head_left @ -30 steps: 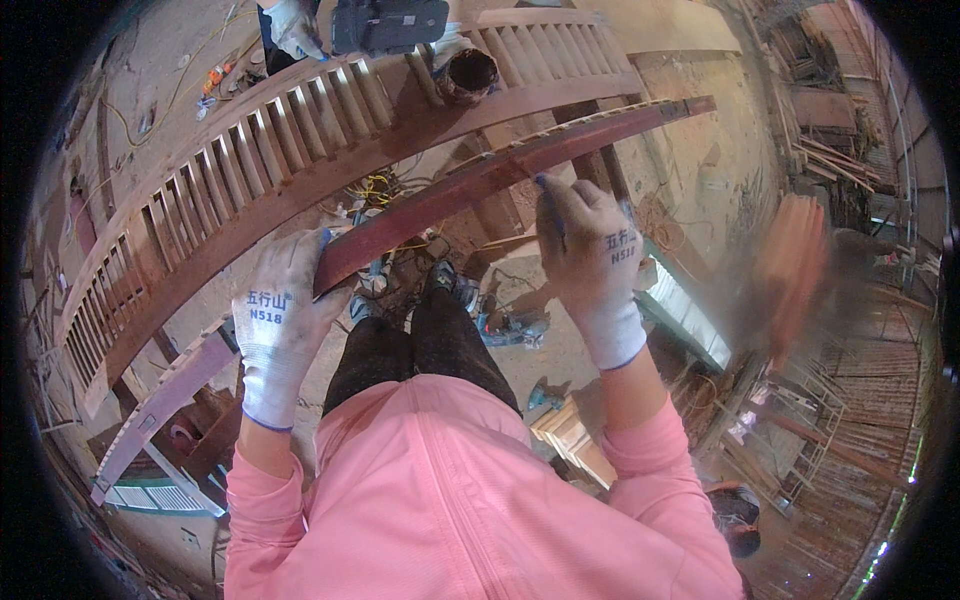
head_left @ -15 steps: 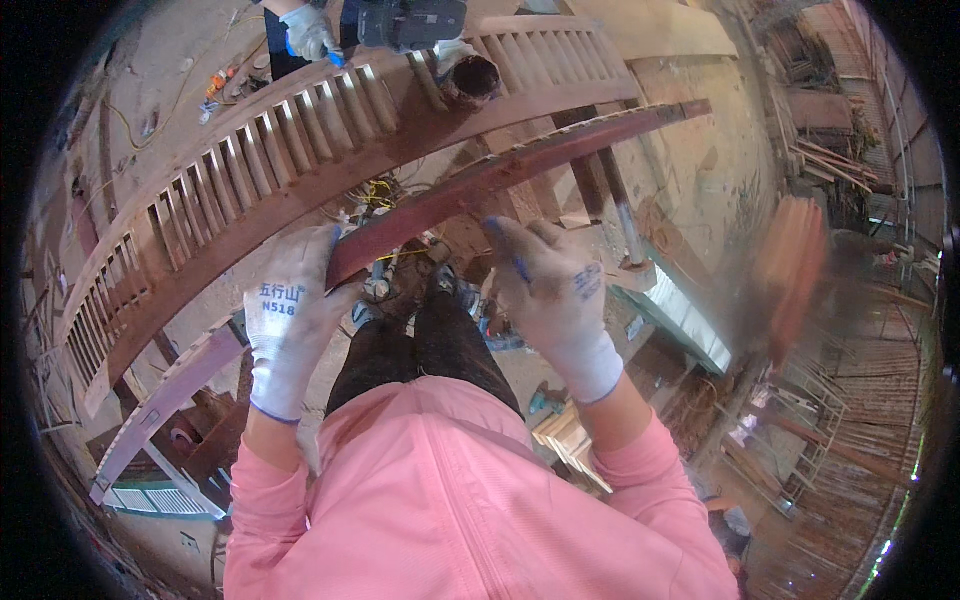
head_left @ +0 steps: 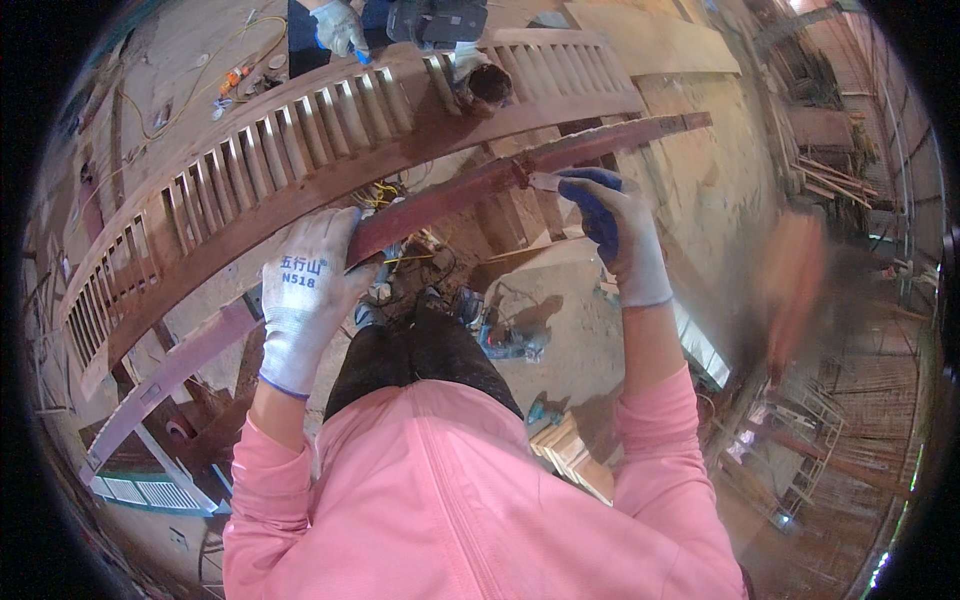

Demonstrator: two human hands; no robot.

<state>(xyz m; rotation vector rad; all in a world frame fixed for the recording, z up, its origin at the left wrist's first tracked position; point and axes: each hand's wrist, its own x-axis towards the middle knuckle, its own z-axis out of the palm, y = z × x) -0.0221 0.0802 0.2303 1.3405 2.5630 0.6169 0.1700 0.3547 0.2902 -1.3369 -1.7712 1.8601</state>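
Observation:
My left hand (head_left: 305, 265), in a white work glove, is closed around the near left end of a curved, reddish-brown wooden rail (head_left: 440, 205). The rail slants away from it to the far right. At the rail's near side, right of its middle, my right hand (head_left: 615, 225) is closed on a small pale flat tool (head_left: 546, 181); its kind is not clear. The tool's tip meets a dark, wet-looking patch on the rail. Blue palm coating shows on the right glove, and its fingers partly hide the tool.
Beyond the rail lies a long curved slatted wooden frame (head_left: 300, 180). Across it, a co-worker's gloved hand (head_left: 342, 28) grips something blue, and their other hand holds a dark-mouthed container (head_left: 487, 85). Cables (head_left: 378, 192) and a power tool (head_left: 515, 342) lie on the floor.
My right hand has moved right and away from me, up to the rail, and the pale tool now shows in it. My left hand keeps its grip, shifted slightly right.

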